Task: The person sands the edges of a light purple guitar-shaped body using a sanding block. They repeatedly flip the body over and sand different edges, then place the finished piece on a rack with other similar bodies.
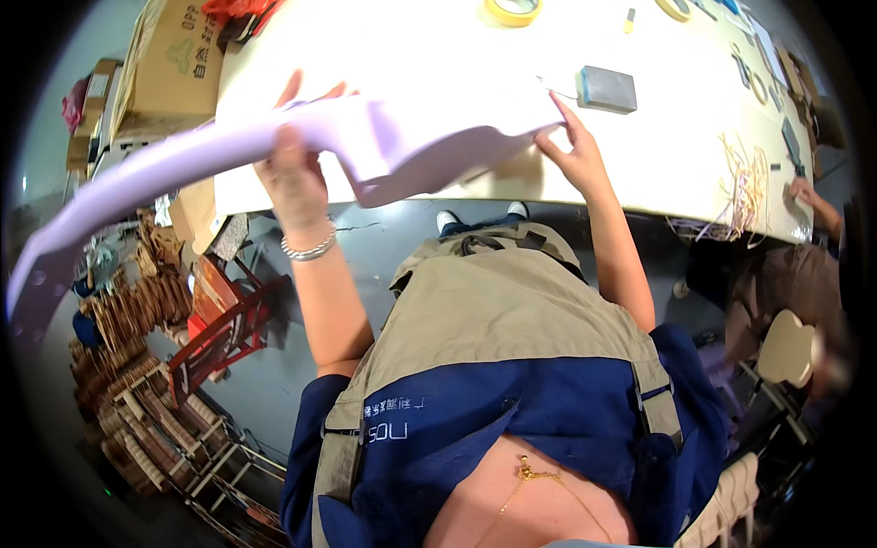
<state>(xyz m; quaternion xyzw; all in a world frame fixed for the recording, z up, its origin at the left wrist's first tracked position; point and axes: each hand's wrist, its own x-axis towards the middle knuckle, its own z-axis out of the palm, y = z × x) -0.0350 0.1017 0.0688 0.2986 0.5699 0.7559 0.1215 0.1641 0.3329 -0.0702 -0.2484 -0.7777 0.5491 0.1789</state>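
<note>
A lilac guitar-shaped piece (pixel 416 160) is held up over the near edge of the white table (pixel 438 46), its long neck reaching left to a headstock with round holes at the frame's rim. My left hand (pixel 297 183) is wrapped round the neck near where it joins the wider body, some fingertips showing above it. My right hand (pixel 577 160) pinches the body's right tip. A grey sanding block (pixel 607 87) with a bluish side lies on the table just beyond that hand.
Cardboard boxes (pixel 160 73) stand at upper left; tape rolls (pixel 512 9), pale strips (pixel 740 183) and small tools lie on the table. A red rack (pixel 219 329) and stacked wooden parts (pixel 155 301) are lower left. A co-worker's hand (pixel 802 190) is at the table's right edge.
</note>
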